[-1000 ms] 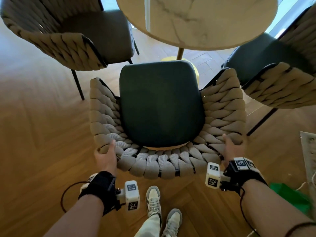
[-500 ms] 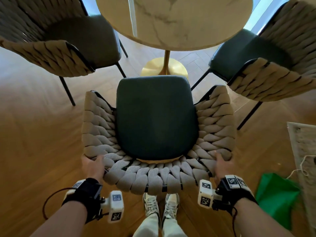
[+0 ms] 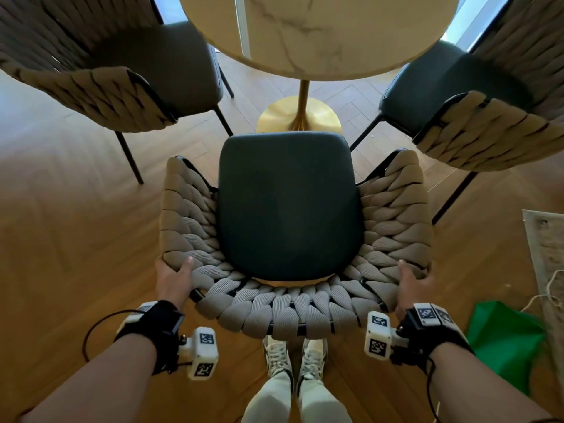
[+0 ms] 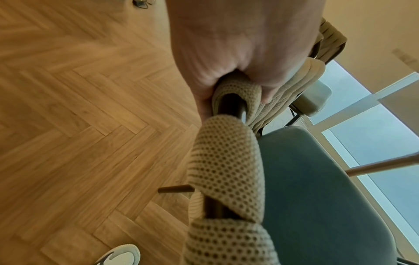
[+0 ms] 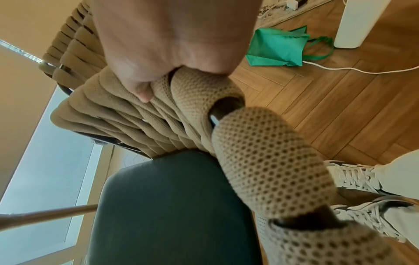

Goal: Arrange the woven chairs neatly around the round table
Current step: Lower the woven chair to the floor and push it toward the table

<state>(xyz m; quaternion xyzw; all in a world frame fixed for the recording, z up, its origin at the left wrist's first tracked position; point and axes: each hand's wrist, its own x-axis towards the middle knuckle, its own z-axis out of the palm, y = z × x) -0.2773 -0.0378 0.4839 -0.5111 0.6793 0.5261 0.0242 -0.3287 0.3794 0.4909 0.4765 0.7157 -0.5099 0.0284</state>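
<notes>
Compared with one second earlier, the middle woven chair [image 3: 290, 215] is seen further back from the round desk [image 3: 317, 35]; its dark seat front, then tucked under the desk edge, is now clear of it, and the gold pedestal base [image 3: 297, 116] is exposed between them. The chair back's woven rim is gripped at both rear corners as before: the left hand [image 3: 174, 280] is clenched round a strap and the dark frame tube, thumb on the inner side; the right hand [image 3: 413, 285] is clenched likewise. Two further woven chairs, left [image 3: 100, 71] and right [image 3: 482, 111], are noted flanking the desk. A green bag [image 3: 503, 340] lies on the floor; any contents cannot be told.
</notes>
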